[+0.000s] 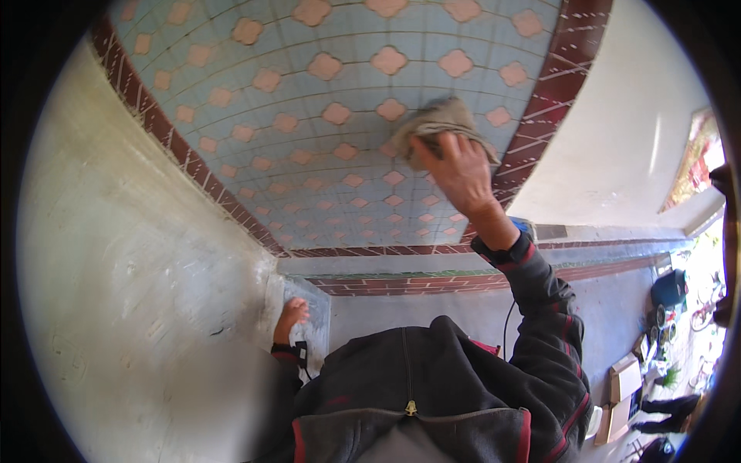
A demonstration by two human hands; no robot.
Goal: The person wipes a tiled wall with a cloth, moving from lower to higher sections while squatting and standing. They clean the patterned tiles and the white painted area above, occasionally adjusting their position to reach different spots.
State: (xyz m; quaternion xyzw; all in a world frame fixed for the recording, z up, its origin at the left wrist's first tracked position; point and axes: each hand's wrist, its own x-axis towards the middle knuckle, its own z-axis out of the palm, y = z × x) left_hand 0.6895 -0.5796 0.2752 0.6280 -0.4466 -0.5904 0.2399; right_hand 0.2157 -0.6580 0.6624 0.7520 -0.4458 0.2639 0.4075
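Note:
My right hand (463, 173) presses a folded grey-brown cloth (446, 124) against the tiled wall panel (365, 87), near its right border. Its fingers are bent over the cloth's lower part. Pale blue tiles with raised pink four-lobed pieces and dark joint lines make up the panel, framed by a dark red tile border (556, 87) marked with white streaks. My left hand (296, 311) hangs low beside the left wall, fingers loosely bent and somewhat apart. I see nothing in it.
A stained plaster wall (145, 278) stands close on my left. Below the panel runs a ledge (376, 266) above red brick-patterned tiles (405, 285). Something blue (524, 226) lies on the ledge beyond my right wrist. Cardboard boxes (625, 376) and a person's legs (668, 412) are at far right.

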